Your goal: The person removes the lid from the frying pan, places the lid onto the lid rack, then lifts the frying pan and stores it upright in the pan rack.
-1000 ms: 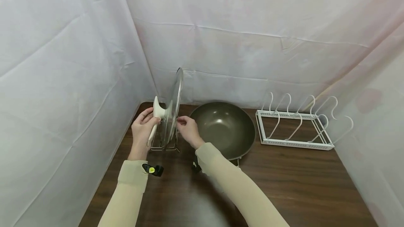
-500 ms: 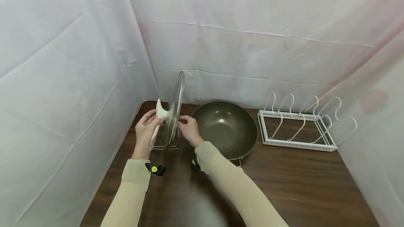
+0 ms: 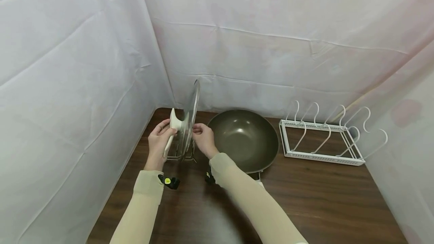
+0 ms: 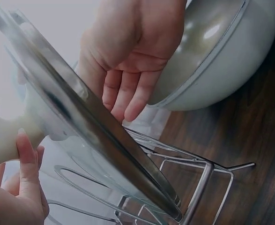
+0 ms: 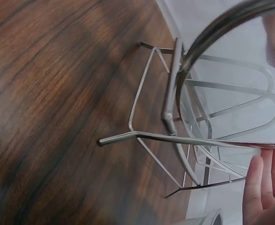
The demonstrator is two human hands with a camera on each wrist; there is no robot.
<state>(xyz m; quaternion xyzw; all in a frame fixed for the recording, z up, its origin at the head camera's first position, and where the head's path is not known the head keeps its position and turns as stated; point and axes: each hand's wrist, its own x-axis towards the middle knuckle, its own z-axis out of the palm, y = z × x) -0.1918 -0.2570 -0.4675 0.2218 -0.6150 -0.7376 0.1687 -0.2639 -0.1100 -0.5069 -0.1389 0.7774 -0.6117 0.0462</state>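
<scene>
My left hand (image 3: 159, 140) grips the cream-white handle (image 3: 174, 121) of a glass lid (image 3: 187, 134) with a metal rim. The lid stands nearly upright on its edge in a metal wire rack (image 5: 170, 138), at the table's back left. On the lid's other side is my right hand (image 3: 204, 138). In the right wrist view, its thumb and fingers (image 5: 266, 178) pinch the end of one rack wire. The left wrist view shows the lid's lower rim (image 4: 160, 197) down among the wires. From the head, the lid and hands hide much of the rack.
Close to the right hand sits a large dark wok (image 3: 242, 138), its handle partly behind the right forearm. Further right lies a white rack (image 3: 323, 156) with several curved hooks. Cloth walls (image 3: 101, 86) close off the wooden table (image 3: 322, 199) at left, back and right.
The lid has come down slightly into the wire rack, with the left hand still on its handle. The right hand stays at the rack. The head view has shifted a little.
</scene>
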